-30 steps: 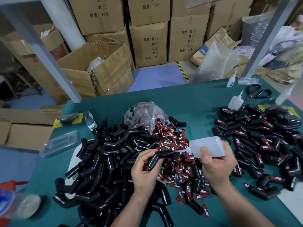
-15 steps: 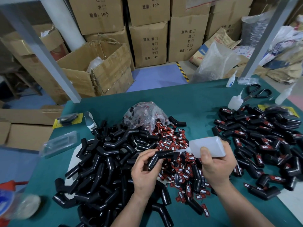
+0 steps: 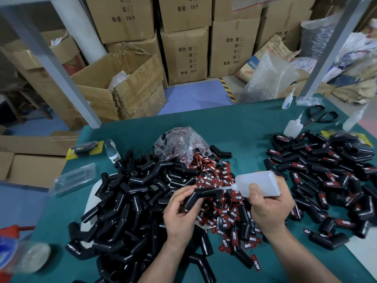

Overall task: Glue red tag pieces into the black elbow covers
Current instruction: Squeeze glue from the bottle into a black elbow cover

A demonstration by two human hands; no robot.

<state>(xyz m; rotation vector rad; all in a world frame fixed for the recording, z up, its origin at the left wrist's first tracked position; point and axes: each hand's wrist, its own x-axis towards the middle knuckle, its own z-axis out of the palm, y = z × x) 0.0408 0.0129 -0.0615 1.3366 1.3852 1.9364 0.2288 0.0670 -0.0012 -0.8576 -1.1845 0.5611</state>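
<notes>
Two hands are seen mid-table, w/ almost nothing changed vs. half a sec ago: same grips, same spots. One black elbow cover (image 3: 195, 198) is held by the left hand (image 3: 179, 213), fingers curled under it and thumb pressed on top, above the near edge of the red tag pile (image 3: 224, 215). The glue bottle (image 3: 258, 185) is gripped by the right hand (image 3: 269, 209), thumb across its front, fingers wrapped behind. It is laid nearly horizontal, nozzle pointed left and brought to the cover's right end; contact can't be confirmed, nor whether glue is coming out. Untagged covers (image 3: 126, 211) are heaped at left on the green table (image 3: 234, 127). Tagged covers (image 3: 330, 176) are spread at right, well apart from the held one. A clear bag (image 3: 179, 144) w/ more tags is set behind the tag pile. Scissors (image 3: 320, 117) and a spare bottle (image 3: 292, 127) are left at far right, unmoved.
</notes>
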